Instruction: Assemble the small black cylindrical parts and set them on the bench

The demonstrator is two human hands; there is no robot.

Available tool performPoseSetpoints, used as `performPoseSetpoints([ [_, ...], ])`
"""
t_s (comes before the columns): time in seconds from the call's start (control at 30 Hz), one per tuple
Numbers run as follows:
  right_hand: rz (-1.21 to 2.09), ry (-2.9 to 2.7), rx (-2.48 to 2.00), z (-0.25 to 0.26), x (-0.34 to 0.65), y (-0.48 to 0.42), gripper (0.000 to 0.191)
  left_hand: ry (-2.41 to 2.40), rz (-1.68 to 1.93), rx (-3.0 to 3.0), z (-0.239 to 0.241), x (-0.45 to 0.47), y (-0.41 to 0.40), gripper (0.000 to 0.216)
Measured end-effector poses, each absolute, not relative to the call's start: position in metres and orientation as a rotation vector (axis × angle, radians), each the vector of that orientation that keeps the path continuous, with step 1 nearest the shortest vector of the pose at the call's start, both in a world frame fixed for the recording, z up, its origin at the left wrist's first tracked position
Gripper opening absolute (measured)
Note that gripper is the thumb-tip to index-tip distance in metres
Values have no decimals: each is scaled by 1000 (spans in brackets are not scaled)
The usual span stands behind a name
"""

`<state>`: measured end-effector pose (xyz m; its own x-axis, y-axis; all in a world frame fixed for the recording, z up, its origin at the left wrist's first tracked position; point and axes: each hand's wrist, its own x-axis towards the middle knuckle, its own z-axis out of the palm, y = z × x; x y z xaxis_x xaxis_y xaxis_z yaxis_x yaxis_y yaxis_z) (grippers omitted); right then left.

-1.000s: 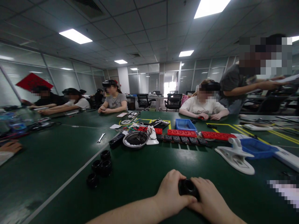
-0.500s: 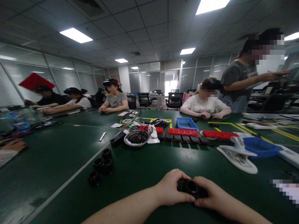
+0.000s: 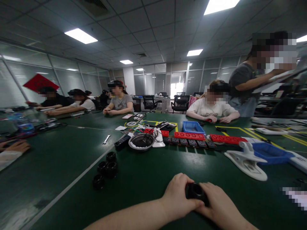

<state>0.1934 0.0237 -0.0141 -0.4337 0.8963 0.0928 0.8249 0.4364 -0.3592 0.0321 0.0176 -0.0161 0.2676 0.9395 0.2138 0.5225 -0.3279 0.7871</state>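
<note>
The left hand (image 3: 178, 195) & right hand (image 3: 216, 202) are both closing around a small black round part (image 3: 194, 191). They're gripping it btwn them, low over the green tabletop (image 3: 148, 182), w/ fingers wrapping its sides. The part's hollow centre is showing btwn the thumbs. Can't tell if it's touching the tabletop. Both forearms are coming in from the bottom edge.

Left of the hands, near, a cluster of black rings (image 3: 106, 167) is sitting on the tabletop, apart from the held part. A white line (image 3: 79, 179) is running diagonally past them.

Right of the hands & a bit ahead, a white clamp (image 3: 247, 159) is lying flat, w/ a blue bin (image 3: 271, 152) just behind it.

Further ahead of the hands, a metal bowl (image 3: 141, 141) w/ dark wires in it is sitting beside a row of red power strips (image 3: 189, 135), & black power strips (image 3: 188, 142) are lying along their near side. A blue tray (image 3: 193, 127) is standing behind those. A small wrench (image 3: 106, 139) is lying ahead-left, on its own.

Far left, a co-worker's hand (image 3: 18, 146) is resting on the tabletop. Across from the hands, several ppl are sitting w/ arms on the tabletop; one is standing at far right.
</note>
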Motion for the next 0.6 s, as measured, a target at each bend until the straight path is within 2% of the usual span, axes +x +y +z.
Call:
performPoseSetpoints([
  [0.13,656,-2447,-1318,-8,200,26,39,1165,844,2042,-14,24,24,45],
  [0.33,1034,-2431,-1190,1,211,35,27,996,798,2105,-13,18,27,46],
  [0.5,959,-2392,-1294,-8,208,37,31,1044,795,2060,-16,21,25,48],
  [0.6,753,-2377,-1381,-16,201,32,29,1156,836,2002,-17,27,21,48],
])
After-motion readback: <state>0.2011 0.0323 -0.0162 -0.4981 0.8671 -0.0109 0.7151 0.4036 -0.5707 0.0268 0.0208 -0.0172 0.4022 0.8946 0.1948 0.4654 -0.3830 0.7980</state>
